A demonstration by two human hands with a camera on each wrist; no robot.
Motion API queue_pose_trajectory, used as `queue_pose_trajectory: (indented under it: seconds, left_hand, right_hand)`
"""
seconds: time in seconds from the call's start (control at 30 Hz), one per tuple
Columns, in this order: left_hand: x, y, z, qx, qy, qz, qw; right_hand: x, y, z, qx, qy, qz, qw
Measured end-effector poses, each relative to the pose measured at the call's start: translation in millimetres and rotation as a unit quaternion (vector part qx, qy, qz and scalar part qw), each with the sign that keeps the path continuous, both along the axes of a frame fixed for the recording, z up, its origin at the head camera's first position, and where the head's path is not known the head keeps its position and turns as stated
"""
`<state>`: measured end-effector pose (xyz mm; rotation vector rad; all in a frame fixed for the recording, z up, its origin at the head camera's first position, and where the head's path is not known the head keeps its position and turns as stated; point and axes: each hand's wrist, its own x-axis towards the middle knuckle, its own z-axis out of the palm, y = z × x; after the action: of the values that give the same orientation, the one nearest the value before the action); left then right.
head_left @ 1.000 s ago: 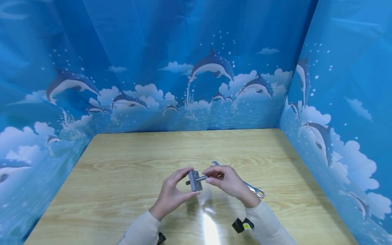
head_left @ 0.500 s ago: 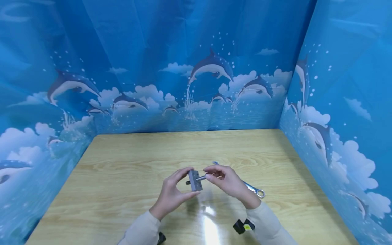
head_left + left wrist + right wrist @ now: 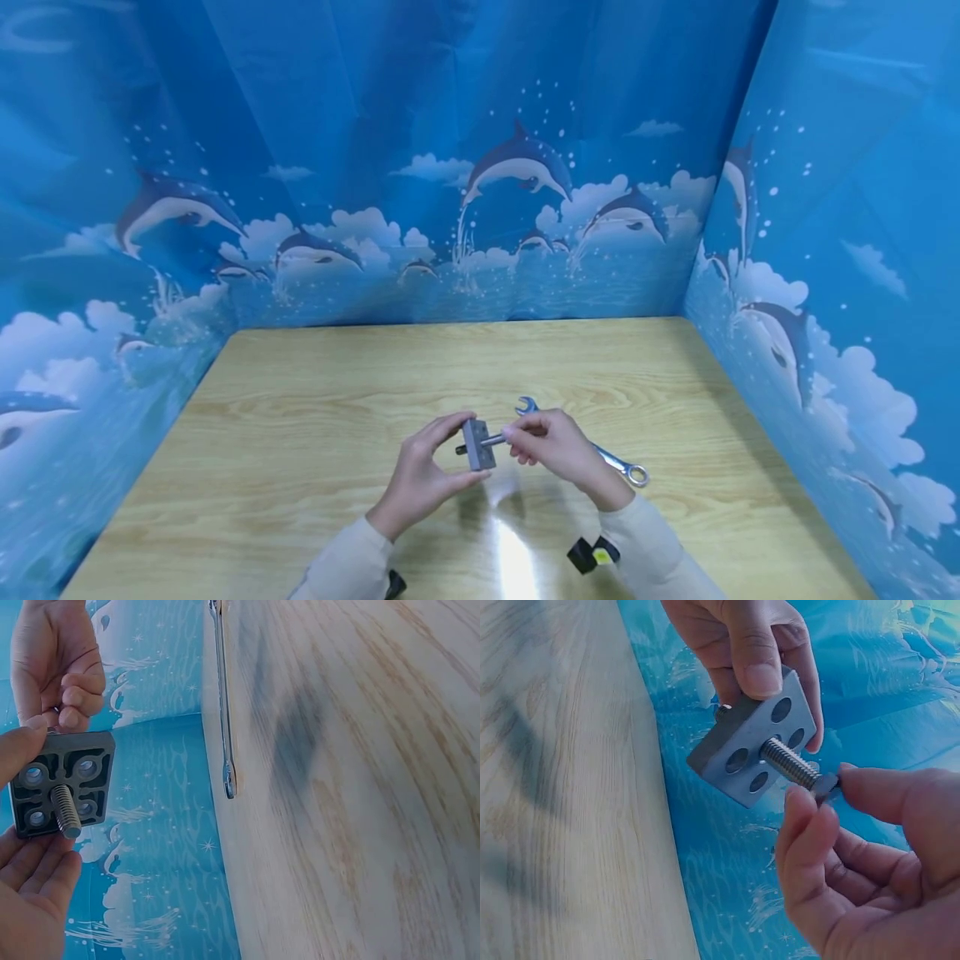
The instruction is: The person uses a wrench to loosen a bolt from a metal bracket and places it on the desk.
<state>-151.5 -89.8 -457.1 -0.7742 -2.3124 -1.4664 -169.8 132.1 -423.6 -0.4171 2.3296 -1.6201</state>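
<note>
since the earlier head frame, the right hand (image 3: 558,450) has shifted slightly nearer and its fingers have curled in, uncovering more of the wrench (image 3: 618,464) on the table (image 3: 315,400); the left hand (image 3: 423,471) grips the grey block (image 3: 478,444) to its left, above the table's near half. left wrist view: the bolt (image 3: 66,812) pokes its threaded tip out of the block's ribbed face, among four holes. right wrist view: the right hand pinches the bolt's head between thumb and fingertips, with thread showing between head and block.
</note>
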Motion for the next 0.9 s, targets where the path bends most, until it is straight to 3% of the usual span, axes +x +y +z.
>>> queue_pose_trajectory:
  seconds: [0.2,0.47,0.9]
  left_hand:
    - [-0.2,-0.8,-1.8,-0.003,0.007,0.009,0.9999]
    - [-0.5,-1.2,0.4,0.006,0.005,0.005,1.0]
    - [-0.3,-0.7,1.7,0.003,-0.004,0.01,0.9999]
  right_hand:
    - [2.1,0.1,0.5,0.004,0.036,0.001,0.9993]
    - [1.5,1.8,-1.4,-0.03,0.079,0.016,0.9962]
    - [0.6,2.6,-1.1,0.014,0.034,-0.006,0.9993]
